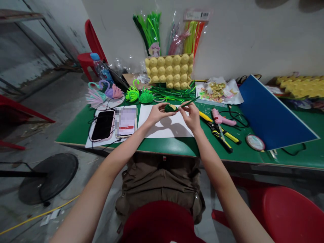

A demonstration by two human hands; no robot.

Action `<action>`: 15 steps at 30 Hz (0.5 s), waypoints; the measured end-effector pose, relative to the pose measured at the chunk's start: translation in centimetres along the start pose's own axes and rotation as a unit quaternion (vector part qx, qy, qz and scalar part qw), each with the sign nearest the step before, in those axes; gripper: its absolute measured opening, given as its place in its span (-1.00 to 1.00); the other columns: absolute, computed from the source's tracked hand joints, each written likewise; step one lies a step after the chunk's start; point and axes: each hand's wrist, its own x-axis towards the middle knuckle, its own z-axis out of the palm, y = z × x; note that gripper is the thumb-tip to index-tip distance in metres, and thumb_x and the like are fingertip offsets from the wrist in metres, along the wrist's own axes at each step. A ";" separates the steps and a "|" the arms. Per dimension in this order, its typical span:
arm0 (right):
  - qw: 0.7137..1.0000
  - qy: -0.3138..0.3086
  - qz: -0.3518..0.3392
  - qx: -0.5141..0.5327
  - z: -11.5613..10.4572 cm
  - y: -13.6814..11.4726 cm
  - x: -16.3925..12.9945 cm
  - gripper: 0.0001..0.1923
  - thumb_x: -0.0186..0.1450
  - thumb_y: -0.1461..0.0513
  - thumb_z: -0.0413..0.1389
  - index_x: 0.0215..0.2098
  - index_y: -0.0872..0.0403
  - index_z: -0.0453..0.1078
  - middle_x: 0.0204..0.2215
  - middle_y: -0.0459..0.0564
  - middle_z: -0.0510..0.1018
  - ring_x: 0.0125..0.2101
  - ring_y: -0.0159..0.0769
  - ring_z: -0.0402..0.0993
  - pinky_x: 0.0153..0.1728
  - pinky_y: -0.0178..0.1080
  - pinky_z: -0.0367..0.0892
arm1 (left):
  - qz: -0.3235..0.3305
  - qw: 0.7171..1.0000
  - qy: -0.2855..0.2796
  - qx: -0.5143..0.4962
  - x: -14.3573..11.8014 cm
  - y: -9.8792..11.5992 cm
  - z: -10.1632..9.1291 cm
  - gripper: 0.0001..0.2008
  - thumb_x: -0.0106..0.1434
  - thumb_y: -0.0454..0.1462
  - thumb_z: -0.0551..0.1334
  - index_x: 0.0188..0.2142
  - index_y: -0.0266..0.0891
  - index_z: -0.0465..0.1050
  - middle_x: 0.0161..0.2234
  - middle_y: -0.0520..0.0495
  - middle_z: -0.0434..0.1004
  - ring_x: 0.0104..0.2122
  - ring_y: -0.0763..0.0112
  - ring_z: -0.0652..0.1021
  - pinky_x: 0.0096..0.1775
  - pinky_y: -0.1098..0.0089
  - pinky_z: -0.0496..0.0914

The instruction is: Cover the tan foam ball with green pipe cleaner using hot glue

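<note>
A: How are the arms set?

B: Both bare forearms reach forward and converge over the green tabletop (174, 146). The left hand (157, 112) has its fingers curled, pinching a small rounded yellow piece partly wrapped in dark green fuzzy wire (170, 108). The right hand (191, 116) is closed on the thin dark green pipe cleaner (188, 101) that runs up and to the right from that piece, held between thumb and fingertips.

A: Where is the piece exactly?

B: Held in the air between the two hands, just above the white paper sheet (165, 126), which shows the hands' shadow.

A: What lies near the right hand?

B: Yellow-and-black handled pliers (219, 133) and a pink glue gun (221, 118), both on the tabletop just beside the sheet. Further right, a blue board (270, 114) leans at an angle.

A: And on the left?

B: A black smartphone (103, 125) lying flat, next to a small white card with a red stripe (126, 122). The card's print is blurred, so nothing reads.

A: Any writing elsewhere?

B: The clear bag of coloured pipe cleaners (194, 33) against the wall has a header label with a barcode; the text is too small to make out. Below it stands a yellow egg tray (169, 71).
</note>
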 end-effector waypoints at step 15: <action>0.999 0.025 0.019 -0.039 -0.1 0.7 0.1 -0.60 0.33 -0.09 0.20 -0.44 0.02 0.40 -0.44 -0.08 0.46 -0.40 -0.32 0.46 -0.37 -0.24 0.39 | 0.035 0.999 0.008 0.001 -0.1 0.2 0.3 -0.36 -0.36 -0.25 0.62 -0.19 -0.29 0.59 -0.19 -0.17 0.71 -0.11 0.14 0.66 0.07 0.14 0.47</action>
